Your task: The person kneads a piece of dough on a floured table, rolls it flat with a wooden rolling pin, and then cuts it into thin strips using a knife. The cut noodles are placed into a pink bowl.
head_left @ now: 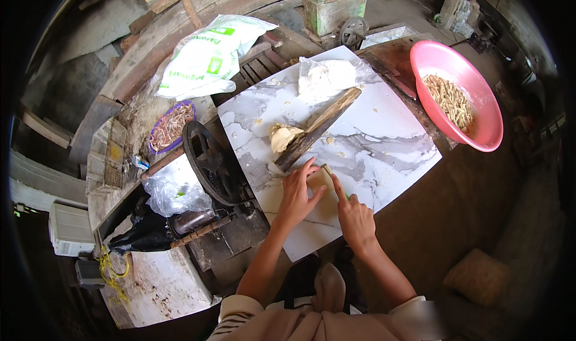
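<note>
On the white marbled board, my left hand rests with thumb and forefinger spread apart, at the edge of a flat, tan dough-like piece. My right hand grips a knife, its forefinger stretched along the top. A bit of green shows under the fingers, and most of the handle is hidden. The blade end lies at the tan piece, between my hands. Just beyond my left hand, a worn wooden bar lies slantwise. Against its left side sits a lump of pale dough.
A bag of white flour-like stuff lies at the board's far end. To the right stands a pink basin of cut strips. At left are a dark handwheel, a purple basket of strips and a white sack.
</note>
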A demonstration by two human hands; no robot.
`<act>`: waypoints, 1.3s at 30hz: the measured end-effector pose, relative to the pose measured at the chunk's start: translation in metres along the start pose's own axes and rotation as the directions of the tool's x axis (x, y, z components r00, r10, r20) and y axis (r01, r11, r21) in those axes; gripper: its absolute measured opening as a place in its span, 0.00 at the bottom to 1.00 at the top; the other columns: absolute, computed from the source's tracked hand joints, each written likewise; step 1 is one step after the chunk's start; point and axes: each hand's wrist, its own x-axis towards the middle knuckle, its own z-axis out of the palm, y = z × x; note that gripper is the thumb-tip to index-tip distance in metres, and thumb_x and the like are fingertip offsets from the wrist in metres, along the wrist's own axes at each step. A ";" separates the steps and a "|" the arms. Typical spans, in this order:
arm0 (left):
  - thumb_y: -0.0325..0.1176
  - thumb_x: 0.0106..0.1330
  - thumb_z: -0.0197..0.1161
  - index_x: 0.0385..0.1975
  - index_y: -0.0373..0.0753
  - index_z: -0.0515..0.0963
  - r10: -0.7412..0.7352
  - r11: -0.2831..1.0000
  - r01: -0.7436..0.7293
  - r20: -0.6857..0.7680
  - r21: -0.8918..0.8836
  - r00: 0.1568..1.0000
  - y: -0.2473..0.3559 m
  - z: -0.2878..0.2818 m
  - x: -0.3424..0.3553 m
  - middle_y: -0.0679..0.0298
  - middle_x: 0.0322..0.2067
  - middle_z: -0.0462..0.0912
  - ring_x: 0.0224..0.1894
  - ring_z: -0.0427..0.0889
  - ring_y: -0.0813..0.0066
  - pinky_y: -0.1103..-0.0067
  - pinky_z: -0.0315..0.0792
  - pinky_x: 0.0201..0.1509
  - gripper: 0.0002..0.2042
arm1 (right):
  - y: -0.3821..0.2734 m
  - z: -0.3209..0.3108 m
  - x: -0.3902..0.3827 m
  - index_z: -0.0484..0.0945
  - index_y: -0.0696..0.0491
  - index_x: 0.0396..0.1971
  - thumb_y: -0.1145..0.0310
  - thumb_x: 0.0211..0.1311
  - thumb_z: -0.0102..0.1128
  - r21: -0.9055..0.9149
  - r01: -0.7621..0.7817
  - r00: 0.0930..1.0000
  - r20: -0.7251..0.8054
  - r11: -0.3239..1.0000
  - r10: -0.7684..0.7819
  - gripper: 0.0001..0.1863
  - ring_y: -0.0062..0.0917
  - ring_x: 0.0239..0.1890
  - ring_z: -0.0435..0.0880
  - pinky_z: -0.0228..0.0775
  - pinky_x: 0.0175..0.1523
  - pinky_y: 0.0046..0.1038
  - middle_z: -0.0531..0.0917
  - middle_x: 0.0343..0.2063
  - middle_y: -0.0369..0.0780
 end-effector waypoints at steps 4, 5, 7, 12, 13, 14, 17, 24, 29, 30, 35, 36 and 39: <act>0.37 0.61 0.63 0.65 0.40 0.55 -0.003 1.000 0.003 0.006 0.000 1.000 -0.002 0.001 -0.001 0.64 0.51 0.75 0.53 0.71 0.66 0.65 0.56 0.60 0.34 | -0.001 0.001 0.001 0.42 0.42 0.70 0.79 0.52 0.54 -0.012 -0.001 1.000 0.012 1.000 0.001 0.47 0.37 0.21 0.83 0.76 0.25 0.35 0.78 0.25 0.44; 0.36 0.61 0.63 0.65 0.40 0.55 -0.001 1.000 0.001 0.003 0.001 1.000 -0.003 0.001 -0.001 0.64 0.51 0.76 0.53 0.72 0.66 0.66 0.56 0.60 0.34 | -0.001 0.001 0.001 0.42 0.42 0.70 0.79 0.52 0.54 -0.015 -0.002 1.000 0.010 1.000 0.003 0.47 0.37 0.21 0.83 0.76 0.25 0.35 0.78 0.25 0.44; 0.36 0.61 0.63 0.65 0.40 0.55 0.003 1.000 -0.003 0.001 0.003 1.000 -0.003 0.002 -0.002 0.64 0.51 0.76 0.53 0.72 0.66 0.66 0.56 0.59 0.34 | -0.002 0.001 0.002 0.42 0.43 0.70 0.78 0.52 0.54 -0.026 -0.002 1.000 0.016 1.000 0.002 0.47 0.36 0.21 0.83 0.76 0.25 0.35 0.79 0.26 0.44; 0.37 0.60 0.63 0.65 0.41 0.55 0.009 1.000 -0.009 -0.001 -0.004 1.000 -0.004 0.002 -0.001 0.65 0.50 0.76 0.53 0.72 0.67 0.65 0.57 0.59 0.34 | -0.002 0.007 0.008 0.43 0.41 0.70 0.77 0.54 0.52 -0.008 -0.001 1.000 0.000 1.000 0.001 0.44 0.38 0.20 0.82 0.75 0.24 0.36 0.79 0.25 0.44; 0.37 0.61 0.63 0.65 0.42 0.56 0.011 1.000 -0.011 -0.004 -0.009 1.000 -0.004 0.003 -0.002 0.65 0.50 0.76 0.52 0.71 0.67 0.65 0.57 0.59 0.34 | -0.003 0.008 0.009 0.44 0.41 0.70 0.77 0.54 0.52 -0.013 0.001 1.000 -0.014 1.000 -0.001 0.44 0.38 0.20 0.82 0.75 0.24 0.36 0.79 0.25 0.44; 0.37 0.60 0.63 0.65 0.41 0.56 0.010 1.000 -0.010 0.001 -0.008 1.000 -0.005 0.003 -0.002 0.65 0.50 0.76 0.53 0.71 0.66 0.65 0.57 0.59 0.34 | -0.004 0.009 0.011 0.44 0.41 0.70 0.77 0.54 0.52 -0.018 0.003 1.000 -0.028 1.000 -0.004 0.44 0.38 0.20 0.82 0.75 0.24 0.36 0.79 0.24 0.44; 0.36 0.60 0.63 0.65 0.40 0.56 0.011 1.000 -0.011 0.012 0.006 1.000 -0.005 0.002 -0.001 0.63 0.50 0.76 0.53 0.72 0.65 0.65 0.56 0.60 0.33 | -0.001 0.013 0.009 0.45 0.42 0.70 0.76 0.54 0.53 -0.025 0.005 0.999 -0.043 1.000 -0.006 0.44 0.38 0.19 0.82 0.74 0.23 0.36 0.79 0.24 0.43; 0.37 0.61 0.62 0.64 0.39 0.56 0.012 1.000 -0.013 0.015 0.006 1.000 -0.003 0.000 -0.001 0.63 0.51 0.76 0.54 0.71 0.66 0.65 0.56 0.60 0.33 | 0.008 0.009 -0.011 0.44 0.44 0.70 0.77 0.53 0.54 -0.041 0.031 0.999 -0.008 0.999 -0.032 0.45 0.35 0.19 0.82 0.75 0.22 0.34 0.78 0.24 0.44; 0.36 0.60 0.62 0.64 0.38 0.56 0.019 1.000 -0.019 0.015 0.011 1.000 -0.005 0.001 -0.001 0.63 0.51 0.76 0.54 0.71 0.66 0.65 0.56 0.61 0.33 | 0.016 0.009 -0.029 0.45 0.43 0.70 0.77 0.52 0.55 -0.035 0.020 1.000 0.003 0.999 -0.020 0.45 0.35 0.18 0.81 0.75 0.21 0.35 0.77 0.22 0.43; 0.36 0.60 0.62 0.64 0.38 0.56 0.014 1.000 -0.014 0.016 0.010 1.000 -0.004 0.001 -0.001 0.63 0.51 0.76 0.54 0.72 0.66 0.66 0.56 0.61 0.33 | 0.017 0.008 -0.033 0.45 0.43 0.70 0.77 0.51 0.55 -0.032 0.019 1.000 0.006 0.999 -0.018 0.46 0.35 0.18 0.81 0.75 0.21 0.35 0.77 0.22 0.43; 0.36 0.60 0.63 0.64 0.39 0.56 0.027 1.000 -0.027 -0.001 0.014 1.000 -0.007 0.002 -0.002 0.64 0.50 0.76 0.53 0.73 0.66 0.66 0.56 0.60 0.33 | 0.022 0.000 -0.056 0.45 0.42 0.70 0.78 0.51 0.55 -0.036 -0.002 0.999 0.037 0.999 0.003 0.46 0.35 0.17 0.81 0.74 0.21 0.36 0.77 0.22 0.43; 0.37 0.60 0.63 0.64 0.40 0.56 0.028 1.000 -0.028 -0.005 0.014 1.000 -0.008 0.002 -0.002 0.64 0.50 0.76 0.53 0.73 0.67 0.66 0.57 0.59 0.33 | 0.024 -0.002 -0.059 0.45 0.42 0.70 0.78 0.51 0.55 -0.032 -0.004 0.999 0.048 0.999 0.005 0.46 0.35 0.17 0.81 0.74 0.21 0.36 0.77 0.22 0.43; 0.37 0.60 0.63 0.64 0.40 0.57 0.031 0.999 -0.031 -0.010 0.014 0.999 -0.010 -0.001 -0.005 0.65 0.50 0.76 0.53 0.73 0.68 0.66 0.58 0.58 0.33 | 0.026 -0.011 -0.061 0.44 0.42 0.70 0.77 0.51 0.55 -0.040 0.007 0.999 0.047 0.999 -0.005 0.46 0.35 0.17 0.81 0.74 0.21 0.35 0.77 0.22 0.44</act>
